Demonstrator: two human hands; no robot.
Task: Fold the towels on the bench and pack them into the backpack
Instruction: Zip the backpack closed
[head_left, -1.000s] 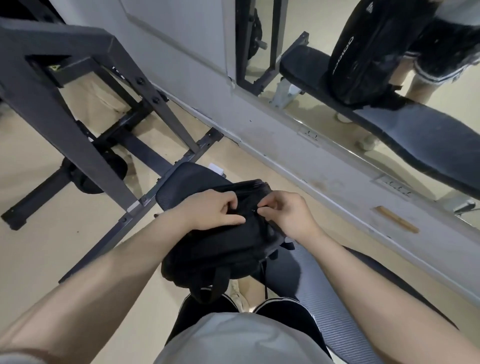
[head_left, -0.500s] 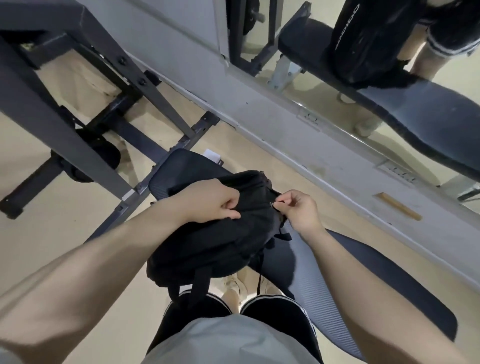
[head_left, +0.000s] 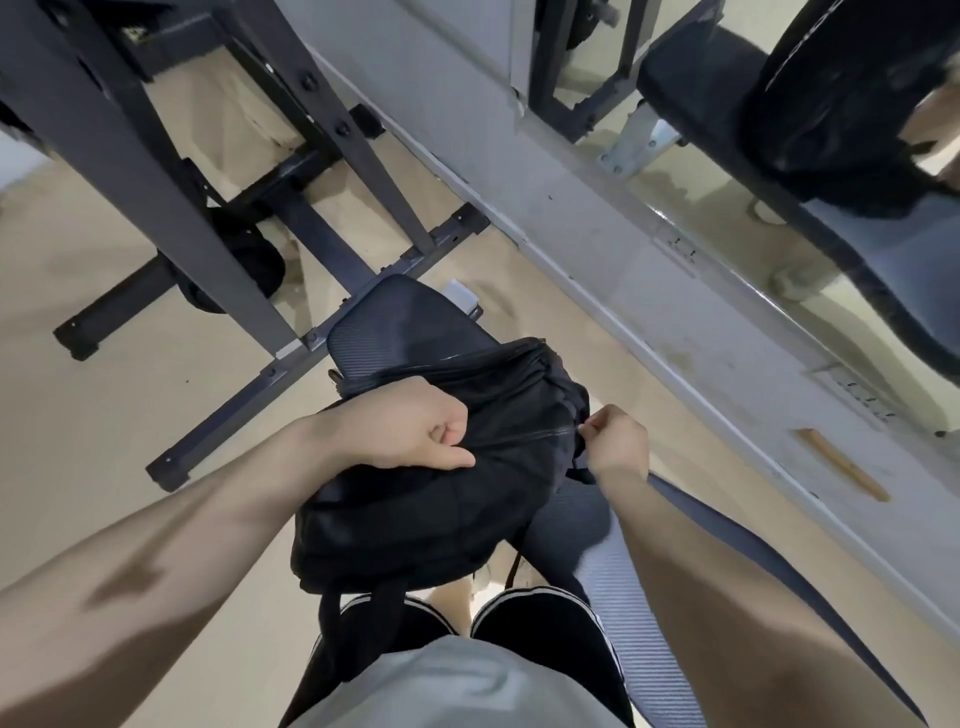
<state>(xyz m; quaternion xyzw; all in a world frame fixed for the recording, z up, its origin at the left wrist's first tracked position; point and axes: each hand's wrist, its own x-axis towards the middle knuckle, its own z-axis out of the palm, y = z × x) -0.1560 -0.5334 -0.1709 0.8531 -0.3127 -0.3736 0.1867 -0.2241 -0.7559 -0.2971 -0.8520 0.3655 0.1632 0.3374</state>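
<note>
Now the right hand (head_left: 615, 441) pinches the black backpack's (head_left: 441, 493) zipper at three o'clock; the left hand (head_left: 410, 428) grips its top.

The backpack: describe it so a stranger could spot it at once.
Start at the long ribbed bench running along the wall. On its far end lies the backpack, gripped by the left hand and pinched at its zipper by the right hand. It is the only black, soft bag there.

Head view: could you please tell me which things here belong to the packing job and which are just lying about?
Job:
black backpack, gripped by left hand
right hand, pinching at its zipper
bench beneath it

Lying about:
rack frame
mirror
wooden strip
</note>
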